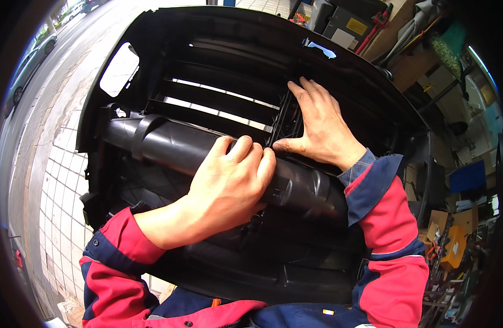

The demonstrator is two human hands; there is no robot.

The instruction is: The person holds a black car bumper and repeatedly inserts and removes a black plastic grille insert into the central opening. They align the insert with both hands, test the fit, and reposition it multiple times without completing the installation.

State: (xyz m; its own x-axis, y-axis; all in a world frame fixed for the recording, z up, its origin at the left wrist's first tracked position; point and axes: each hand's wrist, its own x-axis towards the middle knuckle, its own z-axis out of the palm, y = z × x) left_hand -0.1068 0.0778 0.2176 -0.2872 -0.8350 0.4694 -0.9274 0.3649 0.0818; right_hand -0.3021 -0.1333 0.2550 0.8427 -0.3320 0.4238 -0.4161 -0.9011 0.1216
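- Left hand [227, 183]: clamped, fingers curled over black tube [175, 146]; tube runs 10 to 4 o'clock beneath it.
- Right hand [322, 127]: at left hand's 2 o'clock, fingers apart, spread by a dark strut [284, 117]; contact unclear.
- Large black moulded panel [317, 273] around both.
- Outward: grey car [32, 71], 10 o'clock; yellow case [454, 247], 4 o'clock.
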